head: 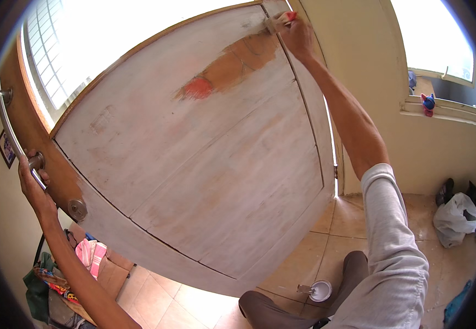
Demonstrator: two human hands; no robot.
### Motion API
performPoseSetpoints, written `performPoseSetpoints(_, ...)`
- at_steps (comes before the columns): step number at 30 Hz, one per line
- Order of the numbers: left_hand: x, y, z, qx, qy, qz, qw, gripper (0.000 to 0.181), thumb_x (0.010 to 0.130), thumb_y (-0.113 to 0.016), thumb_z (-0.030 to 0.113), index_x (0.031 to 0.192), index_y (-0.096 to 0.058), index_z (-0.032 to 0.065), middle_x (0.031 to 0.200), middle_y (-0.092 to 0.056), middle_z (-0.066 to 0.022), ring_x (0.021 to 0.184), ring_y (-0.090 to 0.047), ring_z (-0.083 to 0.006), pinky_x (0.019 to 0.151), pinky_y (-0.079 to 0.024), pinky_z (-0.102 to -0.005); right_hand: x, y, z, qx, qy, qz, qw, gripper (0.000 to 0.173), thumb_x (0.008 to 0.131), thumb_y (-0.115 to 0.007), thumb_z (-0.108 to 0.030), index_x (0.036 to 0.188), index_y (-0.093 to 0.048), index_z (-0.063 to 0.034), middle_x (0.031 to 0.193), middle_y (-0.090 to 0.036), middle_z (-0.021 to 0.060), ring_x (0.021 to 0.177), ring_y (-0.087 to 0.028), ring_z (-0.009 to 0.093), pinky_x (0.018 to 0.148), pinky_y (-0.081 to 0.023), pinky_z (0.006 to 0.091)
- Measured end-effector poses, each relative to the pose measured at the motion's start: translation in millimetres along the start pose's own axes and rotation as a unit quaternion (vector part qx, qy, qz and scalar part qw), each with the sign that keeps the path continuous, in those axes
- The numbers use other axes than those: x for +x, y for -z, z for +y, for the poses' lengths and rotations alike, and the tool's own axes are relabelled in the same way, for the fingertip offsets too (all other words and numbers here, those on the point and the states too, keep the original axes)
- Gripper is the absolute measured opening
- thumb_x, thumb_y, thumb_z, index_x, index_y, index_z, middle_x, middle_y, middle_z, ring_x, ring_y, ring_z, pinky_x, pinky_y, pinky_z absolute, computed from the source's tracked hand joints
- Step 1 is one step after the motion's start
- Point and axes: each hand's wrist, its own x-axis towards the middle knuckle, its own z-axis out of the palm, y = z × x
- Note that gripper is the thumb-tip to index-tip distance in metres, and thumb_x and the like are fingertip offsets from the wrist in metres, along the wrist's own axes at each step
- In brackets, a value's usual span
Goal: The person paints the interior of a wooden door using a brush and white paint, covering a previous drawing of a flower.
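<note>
A wooden door with a large panel fills the middle of the view, mostly coated in thin whitish paint. An orange-brown patch with a red spot remains bare of that coat near its upper part. At the panel's upper right edge, my right hand grips a paintbrush, its bristles against the door. My left hand is closed around the lower end of the long metal door handle. Below it sits a round lock. A small round container of white paint stands on the floor by my knees.
A tiled floor lies below. At the right are a white plastic bag, dark shoes and a window sill with a small toy. Lower left, a pink checked cloth lies on brown furniture. A framed picture hangs behind the handle.
</note>
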Motion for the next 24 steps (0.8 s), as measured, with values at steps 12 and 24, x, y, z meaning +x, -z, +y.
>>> performPoseSetpoints(12,-3,-4,-8,0.008,0.001,-0.006,1.0,0.051,0.098,-0.052,0.047,0.132,-0.052,0.0093,0.113,-0.06,0.0022,0.065,-0.039,-0.0035,0.056,-0.033,-0.0173,0,9,-61,0.359,-0.158,-0.125,0.911,0.025,0.09,-0.069,-0.026,0.104,-0.071,-0.0047,0.09,-0.072,0.0068,0.078,-0.069,0.014,0.065,-0.054,0.026)
performPoseSetpoints(24,4,-6,-14,0.001,-0.008,0.002,1.0,0.048,0.099,-0.048,0.046,0.13,-0.054,0.01,0.112,-0.061,0.0044,0.063,-0.037,-0.004,0.057,-0.032,-0.0178,17,7,20,-0.002,0.021,0.008,1.0,0.016,0.089,-0.066,-0.017,0.101,-0.069,-0.0077,0.09,-0.07,0.0054,0.075,-0.069,0.019,0.066,-0.054,0.0311)
